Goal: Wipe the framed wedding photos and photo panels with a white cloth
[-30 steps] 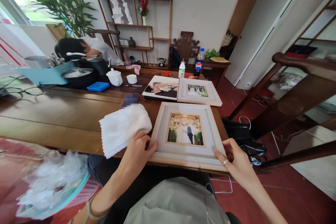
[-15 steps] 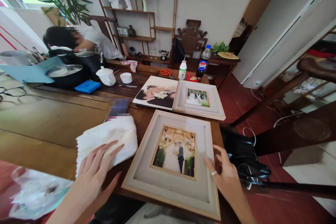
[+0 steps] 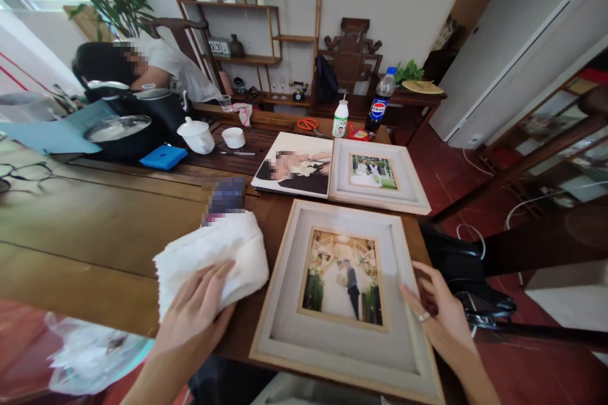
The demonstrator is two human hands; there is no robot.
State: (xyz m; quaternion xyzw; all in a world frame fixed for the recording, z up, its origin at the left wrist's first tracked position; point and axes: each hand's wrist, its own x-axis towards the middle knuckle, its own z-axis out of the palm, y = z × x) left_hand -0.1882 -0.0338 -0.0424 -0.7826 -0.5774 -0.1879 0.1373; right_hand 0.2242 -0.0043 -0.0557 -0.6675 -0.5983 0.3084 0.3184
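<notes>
Picture frame [image 3: 342, 294] pinched by right hand [image 3: 439, 323], left hand [image 3: 192, 313] spread on cloth [image 3: 223, 247], second frame [image 3: 380, 174] beyond.

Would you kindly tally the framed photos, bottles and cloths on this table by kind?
Framed photos: 2 (near frame, far frame)
Bottles: 2 (white bottle, cola bottle)
Cloths: 1 (white cloth)
Total: 5
</notes>
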